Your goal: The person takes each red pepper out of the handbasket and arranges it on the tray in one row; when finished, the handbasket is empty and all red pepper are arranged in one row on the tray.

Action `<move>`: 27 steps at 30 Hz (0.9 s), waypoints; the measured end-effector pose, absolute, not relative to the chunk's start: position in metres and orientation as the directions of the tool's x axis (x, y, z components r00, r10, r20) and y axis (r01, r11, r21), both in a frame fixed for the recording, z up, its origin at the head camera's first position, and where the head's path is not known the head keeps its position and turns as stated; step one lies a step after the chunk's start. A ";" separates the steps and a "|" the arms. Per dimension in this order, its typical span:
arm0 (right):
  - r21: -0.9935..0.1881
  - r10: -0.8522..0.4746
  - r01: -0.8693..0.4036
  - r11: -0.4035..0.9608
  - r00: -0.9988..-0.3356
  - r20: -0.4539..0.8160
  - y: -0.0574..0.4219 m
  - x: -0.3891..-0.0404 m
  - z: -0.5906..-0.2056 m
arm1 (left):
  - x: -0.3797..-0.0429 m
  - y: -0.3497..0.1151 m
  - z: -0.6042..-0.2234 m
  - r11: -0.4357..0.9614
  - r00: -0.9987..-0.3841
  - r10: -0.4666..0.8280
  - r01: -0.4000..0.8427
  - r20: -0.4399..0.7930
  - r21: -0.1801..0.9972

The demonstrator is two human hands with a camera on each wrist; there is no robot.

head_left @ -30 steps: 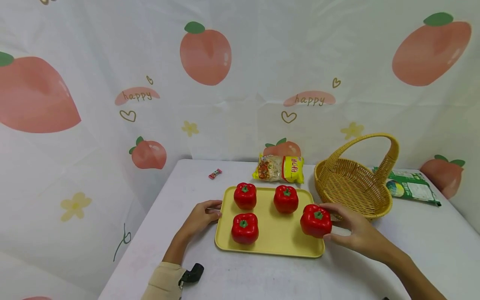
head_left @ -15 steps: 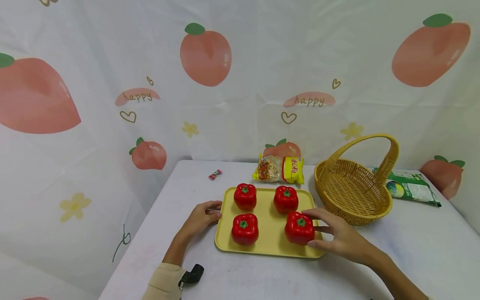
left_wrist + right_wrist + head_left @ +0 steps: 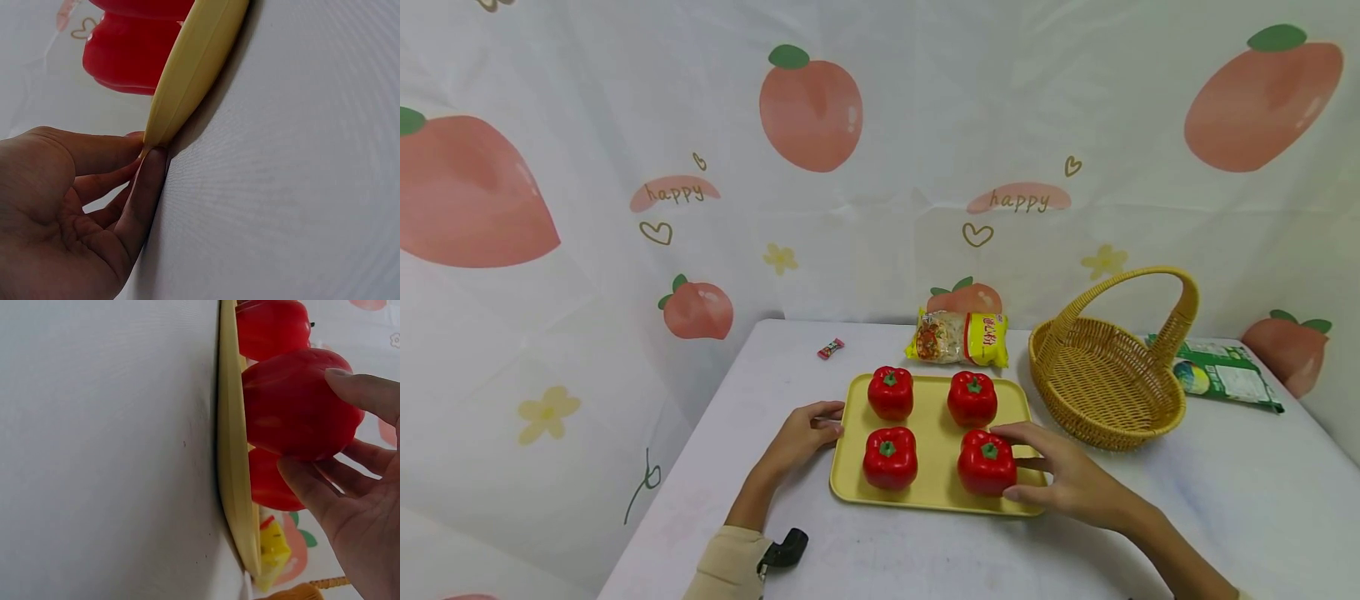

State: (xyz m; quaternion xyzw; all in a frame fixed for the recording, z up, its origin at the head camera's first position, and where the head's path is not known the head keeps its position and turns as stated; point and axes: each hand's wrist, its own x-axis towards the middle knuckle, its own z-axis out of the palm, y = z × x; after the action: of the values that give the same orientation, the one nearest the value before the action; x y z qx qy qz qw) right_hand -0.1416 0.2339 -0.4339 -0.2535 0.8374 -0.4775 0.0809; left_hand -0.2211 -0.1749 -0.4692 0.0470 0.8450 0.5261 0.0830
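A yellow tray [image 3: 936, 458] carries several red bell peppers with green stems. My right hand [image 3: 1067, 477] grips the bell pepper [image 3: 981, 468] at the tray's front right, thumb and fingers spread around it; in the right wrist view this bell pepper [image 3: 294, 403] stands right at the tray's inner floor, behind its rim [image 3: 231, 425]. Three others sit at the back left [image 3: 891, 396], the back right [image 3: 972, 402] and the front left. At the tray's left edge, my left hand [image 3: 800, 437] pinches the rim [image 3: 187, 69] between thumb and fingers, seen closely in the left wrist view.
A wicker basket [image 3: 1101, 375] with a tall handle stands behind the right hand. Beside it lies a green packet [image 3: 1225, 375]. A yellow noodle bag [image 3: 961, 337] lies behind the tray, and a small wrapped candy [image 3: 831, 348] at the back left. A peach-printed cloth hangs behind the white table.
My right hand has brought its bell pepper leftward and down from the tray's right edge to the front right of the tray. The left hand has stayed at the rim.
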 end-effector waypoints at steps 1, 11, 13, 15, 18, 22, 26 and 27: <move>-0.842 -0.503 -0.346 0.415 -0.858 0.105 0.234 -0.142 -0.435 | -0.221 -0.175 -0.469 0.443 -0.981 0.170 -0.004 -0.088 0.897; -0.854 -0.505 -0.317 0.412 -0.860 0.075 0.233 -0.141 -0.438 | -0.222 -0.174 -0.471 0.438 -0.983 0.154 -0.019 -0.096 0.899; -0.856 -0.502 -0.309 0.415 -0.862 0.068 0.232 -0.141 -0.437 | -0.222 -0.174 -0.471 0.437 -0.983 0.155 -0.020 -0.097 0.899; -0.856 -0.503 -0.307 0.417 -0.862 0.064 0.232 -0.141 -0.437 | -0.222 -0.174 -0.471 0.436 -0.982 0.158 -0.021 -0.099 0.900; -0.857 -0.493 -0.292 0.425 -0.869 0.052 0.231 -0.141 -0.437 | -0.222 -0.175 -0.471 0.438 -0.982 0.168 -0.010 -0.092 0.899; -0.853 -0.478 -0.278 0.442 -0.878 0.039 0.231 -0.141 -0.438 | -0.221 -0.175 -0.470 0.442 -0.982 0.170 -0.002 -0.086 0.897; -0.852 -0.481 -0.278 0.444 -0.876 0.036 0.231 -0.141 -0.438 | -0.222 -0.175 -0.470 0.447 -0.982 0.165 -0.004 -0.086 0.894; -0.852 -0.481 -0.278 0.444 -0.876 0.035 0.231 -0.141 -0.438 | -0.222 -0.175 -0.470 0.448 -0.983 0.161 -0.008 -0.089 0.894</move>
State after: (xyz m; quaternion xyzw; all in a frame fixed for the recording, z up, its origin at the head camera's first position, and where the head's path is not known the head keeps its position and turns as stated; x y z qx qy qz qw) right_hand -0.1412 0.2309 -0.4383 -0.2251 0.8429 -0.4769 0.1068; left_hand -0.2217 -0.1747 -0.4699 0.0454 0.8469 0.5236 0.0808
